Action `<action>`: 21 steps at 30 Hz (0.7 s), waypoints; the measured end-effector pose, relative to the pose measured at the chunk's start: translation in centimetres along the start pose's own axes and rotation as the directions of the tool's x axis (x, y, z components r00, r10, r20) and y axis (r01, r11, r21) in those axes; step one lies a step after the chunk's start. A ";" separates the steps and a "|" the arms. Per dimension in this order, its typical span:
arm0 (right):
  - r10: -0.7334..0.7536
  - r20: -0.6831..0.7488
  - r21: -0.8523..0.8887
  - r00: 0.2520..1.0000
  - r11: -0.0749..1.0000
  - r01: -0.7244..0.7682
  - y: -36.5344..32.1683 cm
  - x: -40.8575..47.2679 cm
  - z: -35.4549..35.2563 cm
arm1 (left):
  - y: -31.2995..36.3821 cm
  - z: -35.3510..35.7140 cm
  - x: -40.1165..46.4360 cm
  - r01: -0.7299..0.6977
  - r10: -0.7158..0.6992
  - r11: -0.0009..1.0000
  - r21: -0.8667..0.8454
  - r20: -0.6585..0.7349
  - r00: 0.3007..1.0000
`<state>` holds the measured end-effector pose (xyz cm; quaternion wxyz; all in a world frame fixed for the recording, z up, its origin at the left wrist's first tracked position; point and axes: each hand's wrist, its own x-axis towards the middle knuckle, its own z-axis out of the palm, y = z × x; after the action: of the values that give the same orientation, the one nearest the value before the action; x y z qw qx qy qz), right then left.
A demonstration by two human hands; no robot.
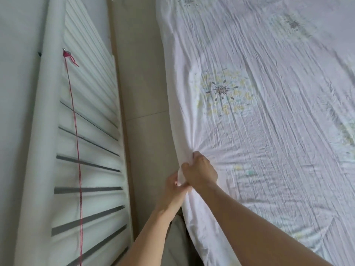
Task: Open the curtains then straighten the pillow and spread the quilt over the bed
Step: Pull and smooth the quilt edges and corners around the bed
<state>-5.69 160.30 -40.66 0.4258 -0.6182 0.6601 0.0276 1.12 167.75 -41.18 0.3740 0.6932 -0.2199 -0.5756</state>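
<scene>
A white, wrinkled quilt (pixel 259 116) with dandelion-like flower prints lies spread over the bed and fills the right of the view. Its left edge hangs down the bed's side. My right hand (pixel 199 171) is clenched on a bunch of that edge, and creases fan out from the grip. Just below and to the left, my left hand (pixel 173 186) pinches the same edge from the floor side. Both forearms reach in from the bottom. No pillow or curtain is in view.
A narrow strip of beige tiled floor (pixel 142 104) runs between the bed and a white slatted panel (pixel 90 150) with grey stripes at the left. A red string (pixel 75 131) hangs down the panel from a hook.
</scene>
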 end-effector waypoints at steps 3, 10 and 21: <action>0.000 0.019 0.098 1.000 0.995 -0.002 -0.2 1.9 -0.7 | 1.2 -0.9 2.5 0.243 -0.242 0.931 -0.273 0.036 0.970; -0.045 0.162 0.400 0.986 0.916 -0.024 1.6 3.6 0.1 | 6.2 -0.7 11.9 0.348 -0.378 0.912 -0.216 -0.112 0.919; -0.083 -0.216 0.258 0.973 0.956 0.139 -4.7 9.4 -4.0 | 5.2 -3.4 13.3 -0.068 0.294 0.830 0.553 -0.330 0.897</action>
<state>-2.64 149.50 -41.40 0.4380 -0.5898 0.6615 -0.1505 8.24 155.59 -45.40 0.2598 0.8473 -0.3539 -0.2989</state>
